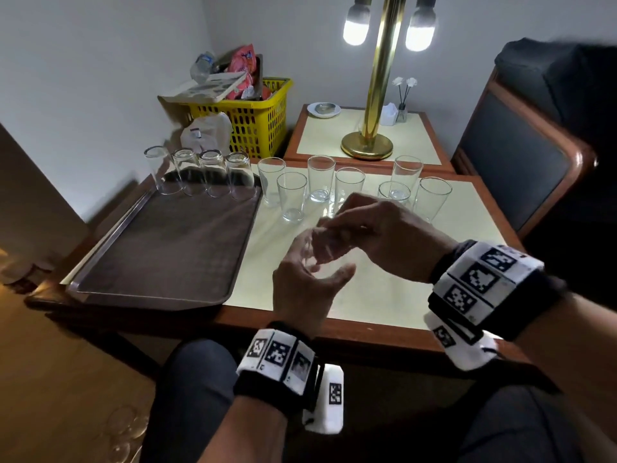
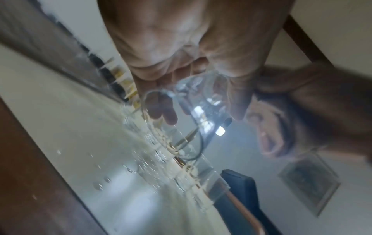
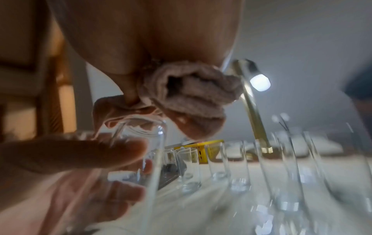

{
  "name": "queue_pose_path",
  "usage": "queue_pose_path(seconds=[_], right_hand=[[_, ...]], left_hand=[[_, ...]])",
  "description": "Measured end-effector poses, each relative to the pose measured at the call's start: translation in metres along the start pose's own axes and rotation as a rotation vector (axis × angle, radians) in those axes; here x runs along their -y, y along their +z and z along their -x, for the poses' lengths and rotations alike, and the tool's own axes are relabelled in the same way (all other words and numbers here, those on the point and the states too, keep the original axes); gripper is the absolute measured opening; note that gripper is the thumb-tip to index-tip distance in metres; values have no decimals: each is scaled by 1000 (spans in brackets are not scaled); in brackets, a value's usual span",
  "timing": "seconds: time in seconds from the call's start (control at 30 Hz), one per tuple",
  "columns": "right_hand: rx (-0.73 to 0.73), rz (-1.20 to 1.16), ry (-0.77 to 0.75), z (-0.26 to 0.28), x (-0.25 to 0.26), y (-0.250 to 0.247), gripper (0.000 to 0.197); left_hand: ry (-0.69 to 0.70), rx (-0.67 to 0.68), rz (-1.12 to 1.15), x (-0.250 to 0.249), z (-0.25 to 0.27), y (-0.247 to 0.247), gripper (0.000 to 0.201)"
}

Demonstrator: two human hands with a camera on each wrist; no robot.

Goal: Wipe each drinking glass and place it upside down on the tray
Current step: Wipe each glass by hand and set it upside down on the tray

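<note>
My left hand (image 1: 320,267) grips a clear drinking glass (image 1: 315,243) above the cream table top, tilted toward my right hand (image 1: 347,222). The right hand clutches a bunched beige cloth (image 3: 191,95), which sits at the mouth of the held glass (image 3: 136,139); how far it reaches inside is unclear. A dark brown tray (image 1: 160,255) lies at the left, with several glasses (image 1: 210,175) upside down along its far edge. Several more glasses (image 1: 320,178) stand upright on the table just beyond my hands.
A yellow basket (image 1: 257,121) full of items and a plastic bag stand behind the tray. A brass lamp (image 1: 367,145) stands on a side table (image 1: 417,138) at the back. A dark chair (image 1: 517,162) is at the right. Glassware (image 1: 123,429) lies on the floor at lower left.
</note>
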State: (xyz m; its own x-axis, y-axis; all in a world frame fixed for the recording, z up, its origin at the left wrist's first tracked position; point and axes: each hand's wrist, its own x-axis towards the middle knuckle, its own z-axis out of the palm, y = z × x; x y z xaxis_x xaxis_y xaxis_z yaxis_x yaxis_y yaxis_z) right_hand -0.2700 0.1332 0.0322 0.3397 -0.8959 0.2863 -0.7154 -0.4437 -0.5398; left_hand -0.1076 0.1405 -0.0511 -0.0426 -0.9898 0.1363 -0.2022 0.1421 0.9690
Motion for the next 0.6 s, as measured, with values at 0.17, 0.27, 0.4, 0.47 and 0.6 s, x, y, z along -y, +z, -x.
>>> queue_pose_path(seconds=[0.17,0.27,0.4,0.47,0.6], right_hand=[[-8,169,-27,-2,3,-12,28],[-17,110,-90,4,8,-13,30],[-122,150,-23,3,10,-20,26],[-153,69,-68,3,19,-14,25],[-72,102,-28,3,12,-25,26]], left_hand=[[132,-106,-223,-9,8,13,83],[144,-164,-261,-10,1,8,84],[223,-172,-253,-19,6,16,82],[211,-172,-215,-20,4,17,81],[221,-241,-212,-13,4,14,83]])
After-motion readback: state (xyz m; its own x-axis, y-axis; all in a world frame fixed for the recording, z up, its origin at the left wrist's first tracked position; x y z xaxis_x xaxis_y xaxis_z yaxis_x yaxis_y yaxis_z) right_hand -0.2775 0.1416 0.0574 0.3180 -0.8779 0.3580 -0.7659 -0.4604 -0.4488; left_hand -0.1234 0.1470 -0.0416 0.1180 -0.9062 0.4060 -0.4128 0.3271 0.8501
